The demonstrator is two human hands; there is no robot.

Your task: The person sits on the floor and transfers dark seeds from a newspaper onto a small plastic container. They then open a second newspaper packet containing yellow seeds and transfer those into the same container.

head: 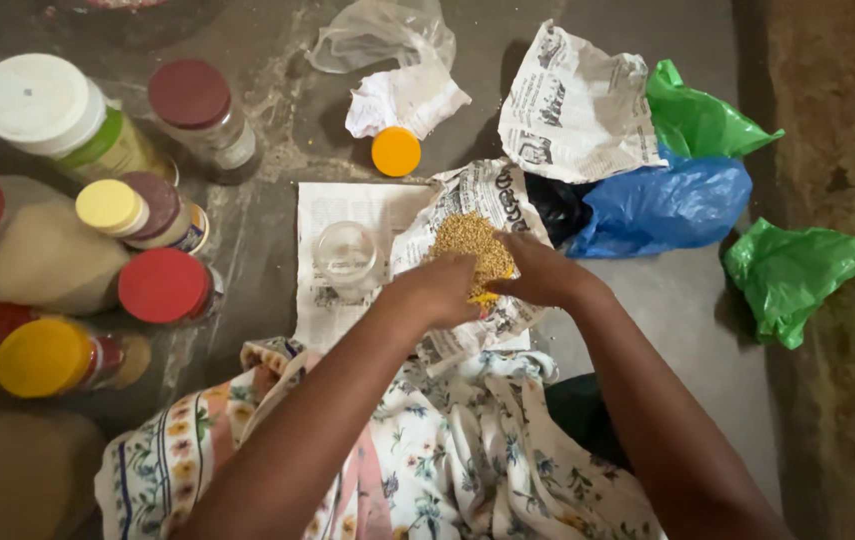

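Count, head view. Seven lidded jars stand at the left of the floor: one white-lidded jar (47,110), one dark-red-lidded jar (197,110), one pale-yellow-lidded jar (115,208), one maroon-lidded jar (162,205), two bright-red-lidded ones (large jar (7,240), small jar (167,287)) and one yellow-lidded jar (47,357). One empty glass jar (347,255), lid off, stands on a flat newspaper sheet (332,215). One loose orange lid (396,151) lies just beyond that sheet. Plastic bags: one clear bag (382,30), one blue bag (662,205), two green (upper green bag (697,118), right green bag (797,270)). One crumpled white paper (402,100) and one crumpled newspaper (572,105) also lie there.

Hands. Both forearms reach forward from the bottom edge over a floral cloth (427,450). The left hand (439,290) is curled, knuckles up, fingers drawn together at the near edge of the seed heap. The right hand (542,272) lies just beside it, fingers together and bent inward, touching the heap. A small yellow bit shows between the two hands; cannot tell what it is or which hand pinches it.

Seeds (472,245): one heap of small yellow-brown grains, lying in an opened newspaper wrap (492,195), just right of the glass jar.
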